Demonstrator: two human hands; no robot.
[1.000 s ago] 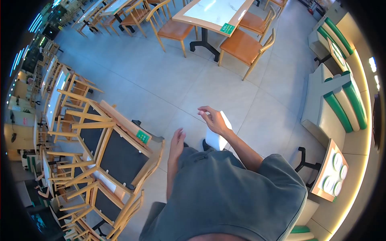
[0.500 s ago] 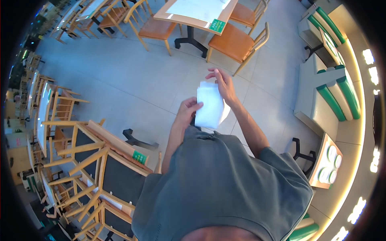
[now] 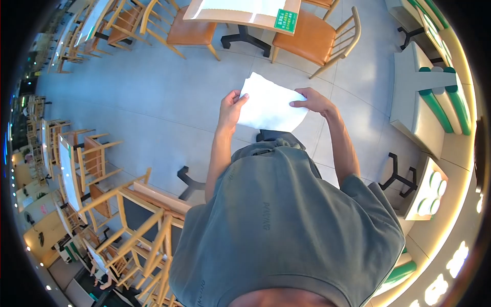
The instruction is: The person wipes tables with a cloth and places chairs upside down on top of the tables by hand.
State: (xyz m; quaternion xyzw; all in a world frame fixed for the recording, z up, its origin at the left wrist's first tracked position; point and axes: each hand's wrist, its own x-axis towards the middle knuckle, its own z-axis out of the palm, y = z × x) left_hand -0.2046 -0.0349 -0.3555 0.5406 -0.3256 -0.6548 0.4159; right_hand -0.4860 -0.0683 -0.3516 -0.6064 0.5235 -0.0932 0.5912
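A white sheet, paper or cloth (image 3: 272, 105), is held flat in front of my body, above the tiled floor. My left hand (image 3: 233, 108) grips its left edge, thumb on top. On the right side, my right hand (image 3: 313, 101) pinches the sheet's edge with the thumb over it. The fingers under the sheet are hidden on both sides. Whether it is one layer or several cannot be made out.
Ahead stands a table (image 3: 243, 14) with orange-seated chairs (image 3: 307, 37). Upturned wooden chairs (image 3: 135, 217) are stacked at the lower left. A white bench (image 3: 417, 97) and a small table with round white dishes (image 3: 427, 192) line the right side.
The white sheet has come up from low beside my right hand and is now spread between both hands. My left hand has closed on it. The view has moved towards the table ahead.
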